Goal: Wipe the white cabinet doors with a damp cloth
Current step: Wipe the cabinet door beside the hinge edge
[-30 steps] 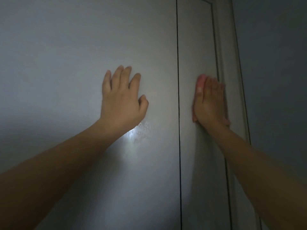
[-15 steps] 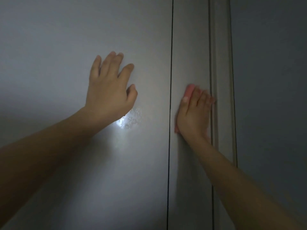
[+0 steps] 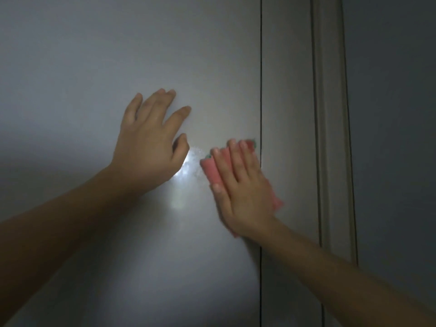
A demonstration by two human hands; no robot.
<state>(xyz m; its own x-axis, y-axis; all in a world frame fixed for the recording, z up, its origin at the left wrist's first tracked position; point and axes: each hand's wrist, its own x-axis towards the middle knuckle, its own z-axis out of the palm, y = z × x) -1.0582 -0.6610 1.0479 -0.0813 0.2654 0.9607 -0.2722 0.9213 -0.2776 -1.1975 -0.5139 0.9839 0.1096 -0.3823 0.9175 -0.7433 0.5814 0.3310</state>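
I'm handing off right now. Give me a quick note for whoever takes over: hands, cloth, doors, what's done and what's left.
Left hand: flat, fingers spread, braced on the wide left door.
Right hand: straight fingers pressing the pink cloth flat to the same door, beside the seam.
Done: a smeared patch shows between the hands; how much else is wiped cannot be told.
Left: rest of this door and the narrow right door.

Two bare forearms in view, no sleeves visible up to frame edge. Left hand (image 3: 147, 147): no ring, no watch, no glove; short, unpainted fingernails. Right hand (image 3: 238, 187): likewise ungloved, wrist without band or bracelet; nails short, plain, faintly glossy under dim light. Both arms slender, smooth, without markings or tattoos showing. Lighting low, so finer detail indistinct.
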